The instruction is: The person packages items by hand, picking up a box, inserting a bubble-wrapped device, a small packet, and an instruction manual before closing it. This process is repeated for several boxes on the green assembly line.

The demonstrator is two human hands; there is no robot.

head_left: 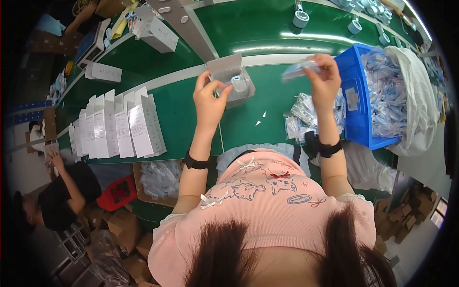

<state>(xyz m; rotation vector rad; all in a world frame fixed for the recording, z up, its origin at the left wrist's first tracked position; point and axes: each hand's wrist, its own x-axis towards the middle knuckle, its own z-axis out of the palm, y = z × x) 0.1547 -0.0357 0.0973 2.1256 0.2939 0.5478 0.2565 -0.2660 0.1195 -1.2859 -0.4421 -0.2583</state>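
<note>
On the near side of the green tabletop (179, 119), a heap of clear bagged pieces (306, 112) lies beside the blue crate (353, 79). A little farther, the left hand (210, 98) curls at the left side of an open white box (241, 100), mouth upward, a pale device (237, 83) inside; whether those fingers really grip I can't tell. Over to the right, the right hand (326, 79) pinches a blurred clear packet (295, 72) in the air, apart from the box, its long axis mostly sideways, free end pointing left toward the box. To me this looks like the filling step; the next move probably calls for carrying that packet across and tucking it in. Farthest off lie small handheld fans (300, 18)
</note>
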